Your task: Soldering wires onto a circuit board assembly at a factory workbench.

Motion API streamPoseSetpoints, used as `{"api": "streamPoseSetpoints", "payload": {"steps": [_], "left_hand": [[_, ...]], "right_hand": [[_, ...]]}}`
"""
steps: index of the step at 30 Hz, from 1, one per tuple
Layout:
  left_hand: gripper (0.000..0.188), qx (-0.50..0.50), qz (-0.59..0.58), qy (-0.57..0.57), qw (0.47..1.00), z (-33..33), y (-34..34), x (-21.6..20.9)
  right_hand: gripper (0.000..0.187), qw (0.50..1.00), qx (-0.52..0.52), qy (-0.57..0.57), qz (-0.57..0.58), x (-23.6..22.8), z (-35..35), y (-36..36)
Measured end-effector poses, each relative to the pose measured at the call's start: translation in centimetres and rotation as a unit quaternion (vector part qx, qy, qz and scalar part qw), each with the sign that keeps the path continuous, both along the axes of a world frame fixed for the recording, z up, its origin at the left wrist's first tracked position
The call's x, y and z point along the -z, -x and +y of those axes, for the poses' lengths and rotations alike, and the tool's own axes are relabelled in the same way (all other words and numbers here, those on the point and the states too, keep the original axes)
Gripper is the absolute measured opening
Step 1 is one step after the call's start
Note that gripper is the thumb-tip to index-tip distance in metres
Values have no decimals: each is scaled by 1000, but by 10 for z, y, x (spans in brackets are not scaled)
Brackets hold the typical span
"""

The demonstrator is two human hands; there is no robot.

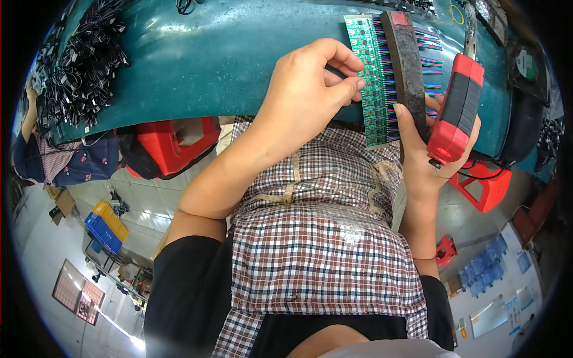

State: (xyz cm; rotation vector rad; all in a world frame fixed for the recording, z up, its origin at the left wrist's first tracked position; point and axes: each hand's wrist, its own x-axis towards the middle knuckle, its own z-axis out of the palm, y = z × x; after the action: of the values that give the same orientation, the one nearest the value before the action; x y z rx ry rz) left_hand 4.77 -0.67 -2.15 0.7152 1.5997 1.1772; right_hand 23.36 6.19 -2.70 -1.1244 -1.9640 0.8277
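**Q:** Principal item?
**A:** One green circuit-board panel [371,53], long and narrow, laid on the teal surface [197,71] before the wearer; its near end appears to be carried past the edge.

**Q:** Attachments?
**A:** Red, blue and dark wires [431,62], ranged along the panel's right side and crossed by a dark, heavy-looking bar [406,65].

**Q:** Handling?
**A:** Judged light, stiff and somewhat fragile; the wires soft, their joints easily strained. The panel is best taken by its bare long edges, the bar around its middle.

**Q:** Hands?
**A:** Left hand [310,83]: thumb and forefinger brought almost together at the panel's left edge; whether anything is pinched cannot be told. Right hand [422,168]: fingers wrapped around a red-and-black handheld tool [458,104], metal shaft pointed away; the thumb is laid alongside the bar.

**Q:** Surroundings?
**A:** Black cable bundle [83,65], heaped at far left; red plastic stool [164,149], below the surface's edge; checked apron [328,256], worn.
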Motion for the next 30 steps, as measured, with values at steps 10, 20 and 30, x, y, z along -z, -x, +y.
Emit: {"api": "streamPoseSetpoints", "payload": {"steps": [10,20,30], "left_hand": [[18,-6,-16,0,1000,1,0,0],[16,46,189,-39,980,4,11,-4],[16,54,624,-131,769,91,74,-34]], "right_hand": [[64,1000,-3,-11,19,0,0,2],[68,998,-29,-38,-29,-8,6,5],[39,994,77,71,35,-41,-7,-18]]}}
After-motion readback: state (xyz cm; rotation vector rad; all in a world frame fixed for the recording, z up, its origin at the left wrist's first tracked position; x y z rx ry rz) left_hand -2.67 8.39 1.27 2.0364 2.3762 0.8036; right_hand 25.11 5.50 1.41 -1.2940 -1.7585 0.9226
